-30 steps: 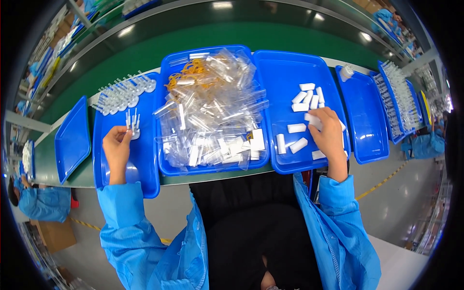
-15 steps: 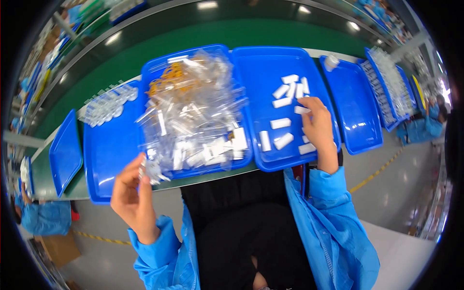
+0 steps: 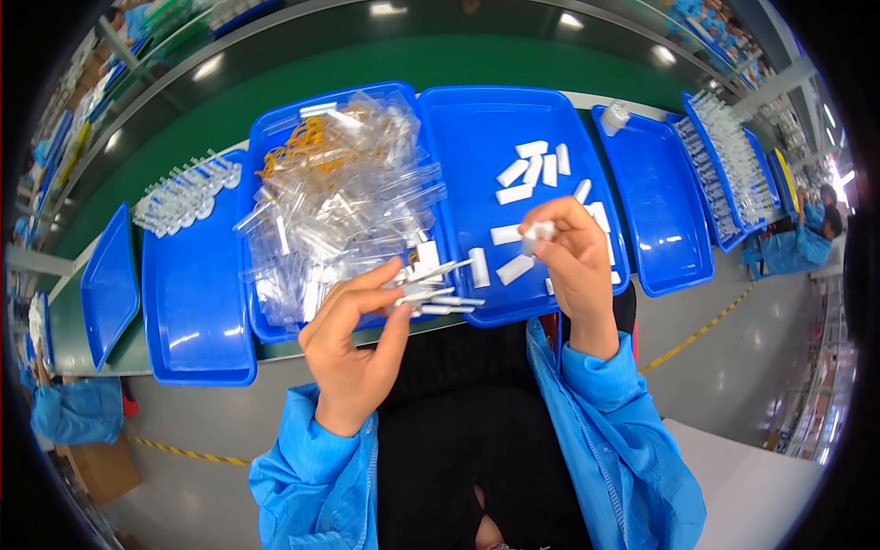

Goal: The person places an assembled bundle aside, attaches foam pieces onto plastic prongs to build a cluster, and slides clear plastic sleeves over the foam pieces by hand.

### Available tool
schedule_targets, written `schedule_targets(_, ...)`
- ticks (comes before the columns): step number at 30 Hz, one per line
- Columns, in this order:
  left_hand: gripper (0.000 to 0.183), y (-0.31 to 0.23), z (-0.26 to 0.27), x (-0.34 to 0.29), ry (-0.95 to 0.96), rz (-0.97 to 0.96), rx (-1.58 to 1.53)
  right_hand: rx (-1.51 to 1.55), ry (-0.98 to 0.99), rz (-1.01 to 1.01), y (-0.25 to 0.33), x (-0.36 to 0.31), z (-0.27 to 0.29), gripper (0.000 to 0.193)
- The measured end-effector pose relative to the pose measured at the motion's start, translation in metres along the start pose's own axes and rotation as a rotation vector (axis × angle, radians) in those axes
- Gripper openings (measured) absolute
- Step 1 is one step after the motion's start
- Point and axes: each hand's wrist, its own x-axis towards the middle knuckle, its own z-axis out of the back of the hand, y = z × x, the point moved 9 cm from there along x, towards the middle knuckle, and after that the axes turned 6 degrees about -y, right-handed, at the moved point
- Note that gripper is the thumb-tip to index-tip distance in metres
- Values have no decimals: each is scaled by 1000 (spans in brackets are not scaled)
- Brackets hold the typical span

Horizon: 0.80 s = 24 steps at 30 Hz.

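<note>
My left hand is closed, its fingertips pinching a bundle of thin white sticks that fan out to the right. It is over the near edge of a blue tray heaped with clear plastic sleeves, orange rubber bands and some white pieces. Between thumb and fingers, my right hand pinches a small white piece, partly covered by the fingers. Below that hand lies another blue tray with several short white pieces scattered in it.
Clear stemmed plastic parts line the far end of a blue tray at left. A small blue tray leans beyond it. To the right, a blue tray bears a white roll; racks of clear parts stand farther right.
My left hand has moved right with the sticks, toward the middle. My right hand has lifted a white piece from the tray and drawn it left and nearer.
</note>
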Motion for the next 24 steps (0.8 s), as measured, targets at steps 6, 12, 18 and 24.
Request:
schedule_targets(6, 15, -5, -4, 7, -63, -125, 82, -220, 76, 264, 51, -26, -51, 22)
schedule_targets(12, 14, -1, -9, 10, -105, -144, 100, -514, -19, 444, 60, -27, -82, 16)
schedule_targets(18, 16, -13, -8, 6, -158, -301, 147, -593, -28, 295, 40, -13, -71, 13)
schedule_targets(24, 15, -14, -11, 6, -151, -343, 106, -529, -71, 282, 39, -3, -64, 13)
